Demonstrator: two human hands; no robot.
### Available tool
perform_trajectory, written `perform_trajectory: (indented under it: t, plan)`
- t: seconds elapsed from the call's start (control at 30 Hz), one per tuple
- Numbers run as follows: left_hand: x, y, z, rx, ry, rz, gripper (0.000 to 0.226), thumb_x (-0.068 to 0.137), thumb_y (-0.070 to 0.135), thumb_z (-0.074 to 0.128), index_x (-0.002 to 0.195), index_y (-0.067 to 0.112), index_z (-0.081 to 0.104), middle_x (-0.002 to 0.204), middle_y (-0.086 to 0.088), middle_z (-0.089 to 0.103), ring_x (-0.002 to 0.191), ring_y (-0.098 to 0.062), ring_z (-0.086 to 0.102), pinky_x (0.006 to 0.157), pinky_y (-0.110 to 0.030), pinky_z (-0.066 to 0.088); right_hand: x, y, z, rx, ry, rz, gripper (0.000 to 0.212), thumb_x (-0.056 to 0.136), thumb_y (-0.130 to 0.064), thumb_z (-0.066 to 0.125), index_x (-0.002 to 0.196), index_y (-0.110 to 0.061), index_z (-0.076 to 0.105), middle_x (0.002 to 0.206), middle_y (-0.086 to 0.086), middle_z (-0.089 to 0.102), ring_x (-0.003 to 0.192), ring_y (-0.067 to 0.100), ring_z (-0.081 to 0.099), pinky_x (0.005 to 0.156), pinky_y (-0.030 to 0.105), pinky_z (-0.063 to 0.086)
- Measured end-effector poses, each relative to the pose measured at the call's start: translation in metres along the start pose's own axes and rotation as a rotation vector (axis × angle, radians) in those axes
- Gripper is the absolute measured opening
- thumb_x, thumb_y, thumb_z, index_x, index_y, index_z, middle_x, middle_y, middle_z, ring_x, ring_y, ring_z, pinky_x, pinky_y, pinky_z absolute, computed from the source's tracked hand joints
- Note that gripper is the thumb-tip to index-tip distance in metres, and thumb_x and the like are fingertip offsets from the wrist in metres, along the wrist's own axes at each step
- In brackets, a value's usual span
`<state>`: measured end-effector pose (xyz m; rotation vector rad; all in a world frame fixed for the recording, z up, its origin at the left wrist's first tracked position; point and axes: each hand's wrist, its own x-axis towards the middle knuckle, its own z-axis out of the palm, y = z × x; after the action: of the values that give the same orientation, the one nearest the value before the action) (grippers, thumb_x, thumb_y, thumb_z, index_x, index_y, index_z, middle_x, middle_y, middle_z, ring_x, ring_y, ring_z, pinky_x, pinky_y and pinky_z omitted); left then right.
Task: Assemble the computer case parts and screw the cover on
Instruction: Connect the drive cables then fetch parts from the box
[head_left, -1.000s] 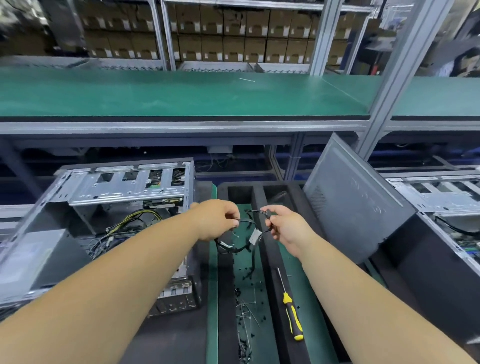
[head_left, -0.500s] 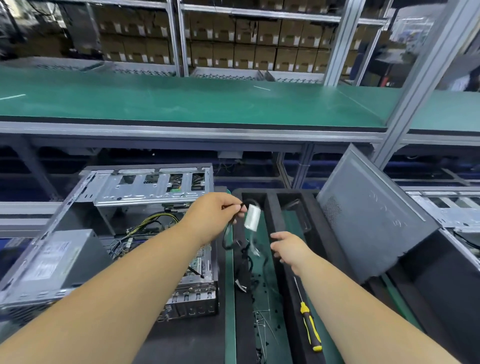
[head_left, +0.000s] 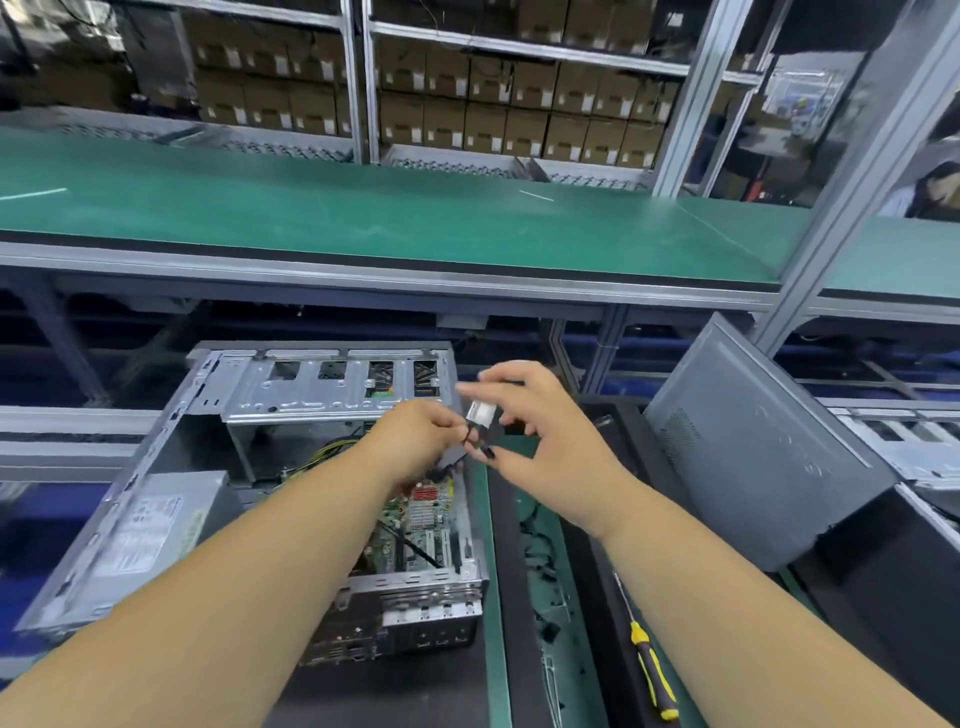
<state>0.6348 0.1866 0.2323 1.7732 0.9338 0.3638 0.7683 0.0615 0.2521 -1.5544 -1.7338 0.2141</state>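
Note:
An open grey computer case (head_left: 156, 457) lies on its side at the left, its motherboard (head_left: 421, 519) and power supply (head_left: 150, 535) showing. Over its right edge my left hand (head_left: 421, 441) pinches a black cable with a white tag (head_left: 480, 414). My right hand (head_left: 540, 441) meets it from the right, fingers spread around the cable's end and the tag. The grey side cover (head_left: 753, 452) leans upright at the right. A yellow-and-black screwdriver (head_left: 652, 670) lies on the green mat near the front.
A black foam tray (head_left: 509, 571) with green strips holds cable scraps between the case and the cover. Another open case (head_left: 904, 441) sits at the far right. A green shelf (head_left: 363, 218) overhangs the bench, on aluminium posts (head_left: 841, 208).
My left hand carried the tagged cable up and left toward the case. My right hand rose from the tray and now touches the cable again. The view shifted left.

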Motion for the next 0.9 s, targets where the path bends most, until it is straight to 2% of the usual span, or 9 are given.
perform_trajectory:
  t: [0.17, 0.3, 0.37, 0.47, 0.57, 0.63, 0.7, 0.8, 0.9]
  plan:
    - [-0.014, -0.022, -0.042, -0.298, -0.114, -0.105, 0.021, 0.091, -0.001, 0.055, 0.078, 0.001, 0.071, 0.074, -0.016, 0.067, 0.054, -0.017, 0.060, 0.051, -0.021, 0.048, 0.025, -0.023, 0.036, 0.009, -0.023, 0.019, 0.025, 0.090, -0.010, 0.069, 0.103, -0.031, 0.077, 0.110, -0.023, 0.063, 0.113, 0.000, 0.051, 0.101, 0.027, 0.041]
    - [-0.022, -0.052, -0.078, -0.417, -0.176, -0.157, 0.015, 0.099, 0.010, 0.053, 0.102, 0.000, 0.063, 0.101, -0.016, 0.065, 0.070, -0.018, 0.066, 0.071, -0.027, 0.051, 0.046, -0.032, 0.070, 0.138, 0.131, 0.218, 0.012, 0.095, -0.023, 0.065, 0.089, -0.026, 0.075, 0.091, -0.016, 0.066, 0.102, 0.007, 0.057, 0.092, 0.032, 0.047]
    - [-0.026, -0.067, -0.097, -0.360, -0.189, -0.189, 0.029, 0.102, 0.026, 0.048, 0.105, 0.008, 0.070, 0.108, -0.011, 0.071, 0.083, -0.019, 0.071, 0.088, -0.036, 0.044, 0.055, -0.035, 0.086, 0.157, 0.154, 0.305, 0.020, 0.097, -0.030, 0.061, 0.083, -0.025, 0.074, 0.083, -0.006, 0.066, 0.089, 0.008, 0.059, 0.083, 0.026, 0.047]
    - [-0.031, -0.082, -0.122, -0.385, -0.280, -0.196, 0.050, 0.104, 0.043, 0.035, 0.091, 0.020, 0.077, 0.110, -0.004, 0.073, 0.103, -0.018, 0.066, 0.095, -0.036, 0.042, 0.066, -0.037, 0.111, 0.216, 0.176, 0.428, 0.024, 0.098, -0.029, 0.058, 0.080, -0.034, 0.073, 0.082, -0.009, 0.067, 0.073, -0.002, 0.058, 0.058, 0.006, 0.042]
    - [-0.031, -0.091, -0.134, -0.427, -0.365, -0.195, 0.053, 0.099, 0.054, 0.036, 0.087, 0.023, 0.077, 0.112, -0.003, 0.073, 0.104, -0.015, 0.064, 0.092, -0.033, 0.043, 0.073, -0.034, 0.138, 0.258, 0.155, 0.573, 0.023, 0.100, -0.028, 0.055, 0.085, -0.030, 0.073, 0.087, -0.004, 0.070, 0.073, -0.002, 0.060, 0.061, 0.012, 0.047]
    - [-0.027, -0.093, -0.136, -0.405, -0.387, -0.205, 0.047, 0.094, 0.058, 0.044, 0.089, 0.024, 0.076, 0.108, -0.001, 0.074, 0.098, -0.013, 0.064, 0.092, -0.033, 0.041, 0.076, -0.028, 0.156, 0.242, 0.139, 0.655, 0.023, 0.101, -0.027, 0.053, 0.090, -0.021, 0.072, 0.090, 0.008, 0.070, 0.085, 0.021, 0.064, 0.077, 0.033, 0.051]
    - [-0.021, -0.095, -0.135, -0.422, -0.350, -0.252, 0.039, 0.088, 0.057, 0.057, 0.090, 0.021, 0.073, 0.094, 0.003, 0.075, 0.085, -0.010, 0.064, 0.085, -0.032, 0.042, 0.077, -0.024, 0.172, 0.263, 0.135, 0.711, 0.025, 0.101, -0.024, 0.051, 0.088, -0.013, 0.069, 0.083, 0.014, 0.067, 0.079, 0.033, 0.059, 0.076, 0.041, 0.049]
    - [-0.011, -0.097, -0.130, -0.434, -0.280, -0.347, 0.023, 0.084, 0.043, 0.069, 0.087, 0.020, 0.070, 0.078, 0.006, 0.072, 0.066, -0.005, 0.062, 0.069, -0.025, 0.043, 0.078, -0.019, 0.190, 0.462, 0.202, 0.858, 0.034, 0.103, -0.020, 0.048, 0.073, -0.020, 0.063, 0.064, 0.000, 0.054, 0.066, 0.019, 0.051, 0.065, 0.031, 0.043]
    - [0.001, -0.098, -0.126, -0.373, -0.239, -0.391, 0.008, 0.086, 0.023, 0.066, 0.083, 0.018, 0.071, 0.083, 0.003, 0.072, 0.063, -0.006, 0.058, 0.063, -0.022, 0.040, 0.079, -0.009, 0.194, 0.522, 0.267, 1.042, 0.034, 0.105, -0.022, 0.043, 0.082, -0.018, 0.066, 0.063, 0.001, 0.044, 0.058, 0.015, 0.039, 0.058, 0.028, 0.034]
